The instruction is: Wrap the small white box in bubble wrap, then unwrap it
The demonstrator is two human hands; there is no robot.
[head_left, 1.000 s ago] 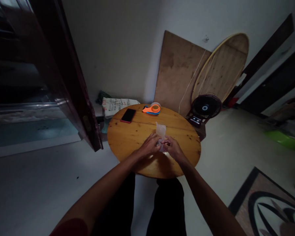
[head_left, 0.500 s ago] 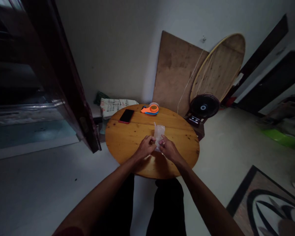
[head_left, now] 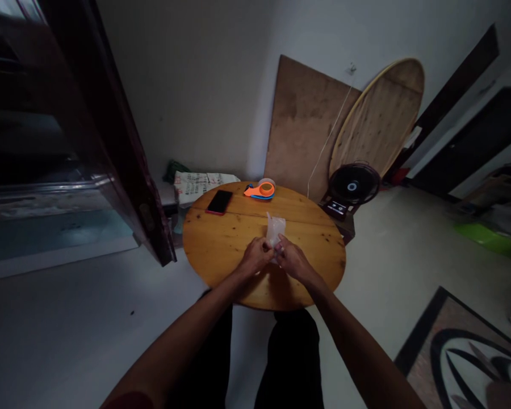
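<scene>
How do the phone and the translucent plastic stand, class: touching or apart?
Apart. The head view shows bare wood of the round table between the phone and the translucent plastic.

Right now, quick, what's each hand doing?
Left hand: fingers curled by the plastic; can't tell if it's gripping.
Right hand: fingers at the plastic; can't tell if closed.

- Left forearm [head_left: 196,321] and right forearm [head_left: 353,329] stretched forward, angled inward.
- Left hand [head_left: 256,255] and right hand [head_left: 293,259] held close together, backs turned up.
- Fingers bent on both; exact fingertip closure can't be made out, too small.
</scene>
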